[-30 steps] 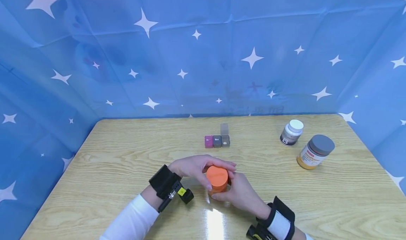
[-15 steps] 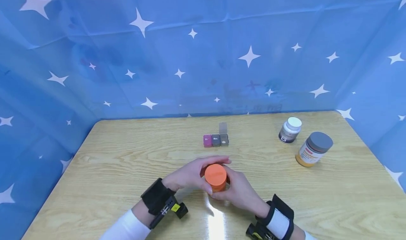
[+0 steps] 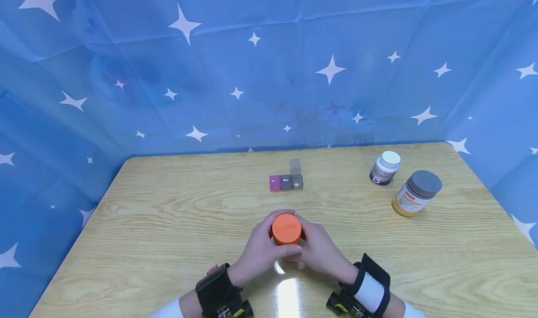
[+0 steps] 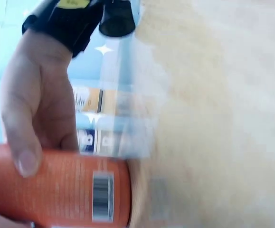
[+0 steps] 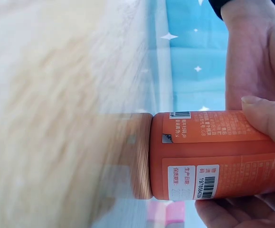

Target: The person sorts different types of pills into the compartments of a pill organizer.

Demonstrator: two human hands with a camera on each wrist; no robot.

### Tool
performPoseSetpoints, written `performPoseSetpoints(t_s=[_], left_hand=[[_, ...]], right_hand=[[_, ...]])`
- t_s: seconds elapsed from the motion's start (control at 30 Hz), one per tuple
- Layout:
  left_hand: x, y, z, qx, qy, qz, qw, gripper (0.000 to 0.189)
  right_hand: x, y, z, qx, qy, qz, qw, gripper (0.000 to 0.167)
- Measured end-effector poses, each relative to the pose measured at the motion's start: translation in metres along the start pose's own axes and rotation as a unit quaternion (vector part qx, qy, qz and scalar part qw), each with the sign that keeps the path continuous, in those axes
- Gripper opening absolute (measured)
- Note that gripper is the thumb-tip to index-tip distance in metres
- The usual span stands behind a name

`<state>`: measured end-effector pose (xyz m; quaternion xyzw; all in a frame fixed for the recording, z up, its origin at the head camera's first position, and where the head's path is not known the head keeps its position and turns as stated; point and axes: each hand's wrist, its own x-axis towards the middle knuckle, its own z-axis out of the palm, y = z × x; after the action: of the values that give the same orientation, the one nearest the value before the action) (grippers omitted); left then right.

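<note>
Orange bottle (image 3: 286, 229) upright on the wooden surface (image 3: 168, 206), base touching it, near the middle of its width. Back edge runs along the blue curtain (image 3: 235, 80); side edges slant outward toward the person; front edge out of view. Wide stretch of wood between left hand (image 3: 261, 249) and left edge. Gap of wood beyond the bottle, then pill box (image 3: 286, 182) with its right lid up. White bottle (image 3: 385, 168) and grey-lidded jar (image 3: 417, 193) stand off to the right, near the back right corner, well apart from the hands.

Both hands grip the orange bottle, each opened only to its width. Left hand wraps the left side, thumb across the near side; right hand wraps the right side, thumb on the near side too. Forearms come in from the bottom, angled inward in a V, black wrist straps on both, white sleeves behind.
</note>
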<state>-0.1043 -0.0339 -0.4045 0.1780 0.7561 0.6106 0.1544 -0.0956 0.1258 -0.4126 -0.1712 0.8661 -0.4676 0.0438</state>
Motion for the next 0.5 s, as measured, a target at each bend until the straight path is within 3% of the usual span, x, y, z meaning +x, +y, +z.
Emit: performPoseSetpoints(t_s=[0.1,0.23,0.33,0.4,0.5], left_hand=[[0.007,-0.002,-0.008,0.003,-0.043,0.017,0.9989,0.064],[0.02,-0.004,-0.023,-0.012,-0.154,0.047,0.9869,0.066],[0.033,-0.006,-0.032,-0.038,-0.247,0.069,0.9658,0.066],[0.043,-0.008,-0.037,-0.068,-0.31,0.074,0.9455,0.068],[0.058,-0.01,-0.042,-0.074,-0.389,0.092,0.9138,0.075]], right_hand=[[-0.001,0.001,0.0,0.002,-0.006,0.009,0.9999,0.058],[-0.001,0.001,-0.001,0.005,-0.01,0.028,0.9995,0.059],[0.0,0.0,-0.002,0.0,-0.013,0.036,0.9992,0.059],[0.0,-0.001,-0.002,-0.006,-0.015,0.045,0.9988,0.061],[0.0,-0.002,-0.002,-0.01,-0.019,0.06,0.998,0.064]])
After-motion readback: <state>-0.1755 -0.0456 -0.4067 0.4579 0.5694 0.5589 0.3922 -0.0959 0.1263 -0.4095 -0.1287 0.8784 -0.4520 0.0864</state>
